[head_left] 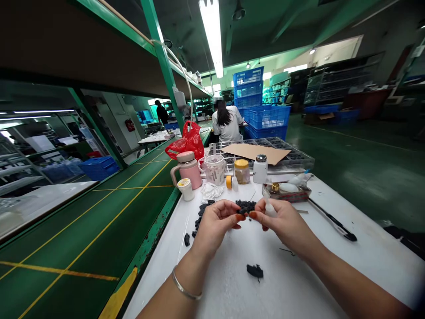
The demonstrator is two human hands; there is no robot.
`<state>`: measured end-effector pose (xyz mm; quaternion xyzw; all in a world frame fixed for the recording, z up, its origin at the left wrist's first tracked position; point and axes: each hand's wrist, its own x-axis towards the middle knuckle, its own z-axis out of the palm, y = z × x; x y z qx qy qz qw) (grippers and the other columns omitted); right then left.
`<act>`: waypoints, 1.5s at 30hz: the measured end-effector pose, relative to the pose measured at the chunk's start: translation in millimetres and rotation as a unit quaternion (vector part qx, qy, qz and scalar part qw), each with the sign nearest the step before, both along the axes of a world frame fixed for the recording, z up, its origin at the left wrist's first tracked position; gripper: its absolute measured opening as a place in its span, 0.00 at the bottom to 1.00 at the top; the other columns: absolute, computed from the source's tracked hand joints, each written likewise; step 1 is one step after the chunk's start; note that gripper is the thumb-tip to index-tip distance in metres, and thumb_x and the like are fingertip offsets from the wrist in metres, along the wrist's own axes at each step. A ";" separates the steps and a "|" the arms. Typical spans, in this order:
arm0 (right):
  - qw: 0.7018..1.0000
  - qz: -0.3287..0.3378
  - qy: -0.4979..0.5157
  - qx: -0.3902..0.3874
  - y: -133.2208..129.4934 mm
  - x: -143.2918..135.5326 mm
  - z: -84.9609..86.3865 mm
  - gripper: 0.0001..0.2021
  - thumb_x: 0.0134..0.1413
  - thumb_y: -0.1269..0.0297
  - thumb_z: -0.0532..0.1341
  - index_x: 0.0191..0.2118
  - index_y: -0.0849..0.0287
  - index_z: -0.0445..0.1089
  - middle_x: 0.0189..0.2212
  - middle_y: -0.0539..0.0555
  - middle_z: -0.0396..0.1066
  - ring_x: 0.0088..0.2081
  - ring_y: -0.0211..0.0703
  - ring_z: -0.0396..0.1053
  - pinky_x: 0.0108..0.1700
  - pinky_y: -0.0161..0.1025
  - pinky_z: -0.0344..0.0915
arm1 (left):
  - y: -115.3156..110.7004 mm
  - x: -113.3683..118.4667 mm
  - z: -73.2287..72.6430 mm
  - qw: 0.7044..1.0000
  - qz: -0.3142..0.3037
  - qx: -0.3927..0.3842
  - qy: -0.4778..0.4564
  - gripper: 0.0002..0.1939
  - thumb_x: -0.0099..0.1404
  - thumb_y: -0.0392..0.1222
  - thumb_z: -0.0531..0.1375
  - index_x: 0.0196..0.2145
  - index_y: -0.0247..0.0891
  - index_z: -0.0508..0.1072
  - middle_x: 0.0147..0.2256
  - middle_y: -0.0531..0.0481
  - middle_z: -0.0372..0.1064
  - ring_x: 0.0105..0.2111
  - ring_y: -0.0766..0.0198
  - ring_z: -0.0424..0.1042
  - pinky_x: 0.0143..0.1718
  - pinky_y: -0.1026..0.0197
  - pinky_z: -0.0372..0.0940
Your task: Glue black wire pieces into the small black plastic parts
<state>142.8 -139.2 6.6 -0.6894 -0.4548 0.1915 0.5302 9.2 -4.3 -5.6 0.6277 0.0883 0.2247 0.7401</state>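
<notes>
Over the white table, my left hand [219,221] pinches a small black part [242,212] between thumb and fingers. Facing it, my right hand [282,219] has its fingertips closed at the same part, and a small white bottle [270,208] with a thin tip is tucked in that hand. Just behind the fingertips lies a heap of small black pieces [247,204]. More black parts [201,212] lie in a row left of my left hand. A single black part [255,271] rests on the table nearer to me.
Along the back stand a pink mug [189,170], a white cup [186,189], a clear tub [215,169], a yellow-lidded jar [242,172] and a white bottle [260,169]. A black-handled tool [335,221] lies right. A green conveyor [109,212] runs left. A person [227,122] sits ahead.
</notes>
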 end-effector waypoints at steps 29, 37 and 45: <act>0.978 -0.135 -0.041 0.155 -25.9 12.7 24.7 0.13 0.52 0.51 0.66 0.36 0.56 0.73 0.26 0.50 0.66 0.25 0.36 0.58 0.23 0.32 0.54 | 4.0 3.0 -2.1 0.978 0.090 0.166 0.091 0.10 0.55 0.40 0.64 0.34 0.32 0.74 0.31 0.46 0.70 0.29 0.66 0.68 0.29 0.68 0.63; 0.976 -0.139 -0.097 0.138 -24.4 8.4 25.7 0.12 0.55 0.53 0.63 0.34 0.57 0.72 0.28 0.51 0.68 0.28 0.39 0.62 0.24 0.34 0.55 | 4.2 3.1 -3.3 0.974 0.092 0.187 0.093 0.09 0.56 0.40 0.64 0.34 0.33 0.75 0.31 0.47 0.71 0.30 0.66 0.68 0.30 0.68 0.63; 0.974 -0.142 -0.108 0.140 -24.5 8.6 26.2 0.12 0.55 0.52 0.63 0.35 0.57 0.72 0.29 0.51 0.68 0.28 0.41 0.63 0.26 0.35 0.56 | 3.4 2.2 -2.4 0.974 0.089 0.185 0.094 0.10 0.57 0.41 0.64 0.35 0.33 0.74 0.32 0.46 0.71 0.30 0.66 0.68 0.30 0.68 0.63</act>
